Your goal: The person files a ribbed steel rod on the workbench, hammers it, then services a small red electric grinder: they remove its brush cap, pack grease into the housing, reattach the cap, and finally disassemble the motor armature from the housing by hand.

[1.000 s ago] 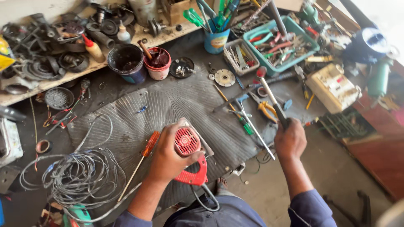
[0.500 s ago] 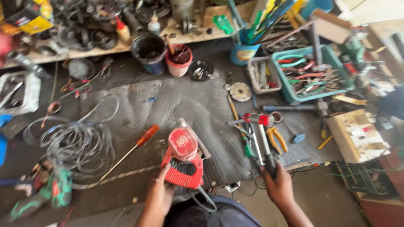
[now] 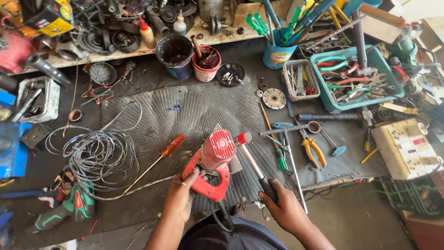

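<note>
My left hand [image 3: 181,194] grips the handle of a red power tool [image 3: 213,159] that rests on the dark ribbed mat [image 3: 194,111]. My right hand [image 3: 286,207] holds a long tool with a black grip, a metal shaft and a red tip [image 3: 252,159]; the red tip touches the right side of the power tool's round head. A black cable [image 3: 221,216] runs from the power tool's handle down toward me. An orange-handled screwdriver [image 3: 159,159] lies on the mat just left of the power tool.
A coil of grey wire [image 3: 99,159] and a green drill [image 3: 69,208] lie at the left. Yellow-handled pliers [image 3: 312,150], screwdrivers and a round metal disc [image 3: 274,98] lie right of the mat. A teal tool tray [image 3: 354,76], two pots and a cream box [image 3: 407,148] stand behind and right.
My right hand brought the long tool in from the right, and its red tip now touches the power tool's head. The left hand kept its hold on the red handle.
</note>
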### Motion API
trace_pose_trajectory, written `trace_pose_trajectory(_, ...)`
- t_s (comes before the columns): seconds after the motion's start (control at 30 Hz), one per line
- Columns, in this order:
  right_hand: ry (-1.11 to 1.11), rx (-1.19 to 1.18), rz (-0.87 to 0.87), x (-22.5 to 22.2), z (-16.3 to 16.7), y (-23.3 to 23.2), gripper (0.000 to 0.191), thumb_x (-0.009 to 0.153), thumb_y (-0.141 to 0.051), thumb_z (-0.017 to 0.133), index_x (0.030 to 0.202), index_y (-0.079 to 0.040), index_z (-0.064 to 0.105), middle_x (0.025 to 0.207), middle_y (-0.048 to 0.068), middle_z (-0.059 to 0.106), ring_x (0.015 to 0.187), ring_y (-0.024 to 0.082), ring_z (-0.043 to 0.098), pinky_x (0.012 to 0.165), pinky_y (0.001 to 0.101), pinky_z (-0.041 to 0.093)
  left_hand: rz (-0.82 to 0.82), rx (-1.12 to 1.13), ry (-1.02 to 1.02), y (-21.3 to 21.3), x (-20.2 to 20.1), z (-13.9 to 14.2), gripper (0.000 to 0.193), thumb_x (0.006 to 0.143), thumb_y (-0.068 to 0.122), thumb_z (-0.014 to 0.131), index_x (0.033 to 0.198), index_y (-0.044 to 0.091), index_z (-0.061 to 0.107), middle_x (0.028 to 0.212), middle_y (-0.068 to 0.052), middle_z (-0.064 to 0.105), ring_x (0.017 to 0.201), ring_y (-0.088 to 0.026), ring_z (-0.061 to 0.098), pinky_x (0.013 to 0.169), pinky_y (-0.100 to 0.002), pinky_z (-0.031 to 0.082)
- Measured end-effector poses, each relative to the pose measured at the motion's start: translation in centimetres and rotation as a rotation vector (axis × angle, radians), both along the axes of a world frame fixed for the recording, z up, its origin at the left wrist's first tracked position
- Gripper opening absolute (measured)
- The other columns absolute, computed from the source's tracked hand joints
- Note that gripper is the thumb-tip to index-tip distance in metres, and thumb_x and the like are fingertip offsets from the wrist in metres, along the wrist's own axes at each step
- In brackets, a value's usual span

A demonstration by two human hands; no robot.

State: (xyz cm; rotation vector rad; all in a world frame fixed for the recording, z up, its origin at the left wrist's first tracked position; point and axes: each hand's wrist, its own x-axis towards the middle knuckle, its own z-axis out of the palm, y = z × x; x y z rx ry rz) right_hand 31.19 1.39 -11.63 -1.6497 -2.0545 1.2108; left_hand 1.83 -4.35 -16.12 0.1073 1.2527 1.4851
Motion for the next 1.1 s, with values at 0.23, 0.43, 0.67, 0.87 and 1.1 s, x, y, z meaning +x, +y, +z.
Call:
trace_pose_trajectory(0.23,0.019,-0.053,-0.083,-1.4,1.0,-1.7,0.037,0.088,-0.033,0.072,0.108,-0.004,0.061,0.068,0.015,0.068,0.062,0.03,0.068,0.061,0.0414,0.052,0.082,-0.052,-0.252,1.4,-0.6,1.0,0.04,0.093,0.036,0.064,0.124,0.011,0.062,0.084,-0.004,0.06,0.077,-0.016,0.062,0.08,-0.037,0.055)
trace_pose_trajectory(0.43,0.019,-0.01,-0.168,-2.6,0.8,-2.8,0.039,0.09,-0.032,0.07,0.114,-0.002,0.062,0.072,0.017,0.07,0.064,0.029,0.07,0.062,0.0406,0.053,0.139,-0.033,-0.257,2.8,0.1,1.2,0.041,0.093,0.05,0.063,0.11,0.012,0.06,0.071,0.002,0.049,0.059,-0.01,0.048,0.056,-0.03,0.044)
trace_pose_trajectory(0.67,0.054,0.231,-0.244,-3.2,1.0,-5.1,0.038,0.09,-0.027,0.069,0.118,-0.002,0.06,0.075,0.02,0.067,0.063,0.036,0.066,0.061,0.0427,0.052,0.029,0.03,-0.42,2.6,-2.1,1.4,0.038,0.095,0.053,0.061,0.087,0.015,0.057,0.059,0.004,0.041,0.045,-0.01,0.042,0.044,-0.028,0.039)
trace_pose_trajectory(0.87,-0.067,0.303,-0.127,-5.2,1.0,-5.3,0.038,0.09,-0.028,0.07,0.118,-0.004,0.061,0.093,0.022,0.073,0.082,0.044,0.071,0.068,0.0484,0.055,-0.156,0.381,-0.606,1.0,-2.6,1.0,0.038,0.109,0.047,0.061,0.095,0.011,0.061,0.068,0.002,0.055,0.054,-0.012,0.054,0.05,-0.031,0.049)
trace_pose_trajectory(1.1,0.126,0.433,-0.248,-4.8,0.9,-6.8,0.036,0.088,-0.02,0.07,0.117,0.0,0.062,0.079,0.015,0.072,0.063,0.03,0.072,0.059,0.0388,0.055,-0.052,0.189,-0.417,1.0,-3.3,2.3,0.053,0.097,0.046,0.051,0.129,0.005,0.063,0.121,-0.015,0.071,0.108,-0.029,0.071,0.097,-0.047,0.056)
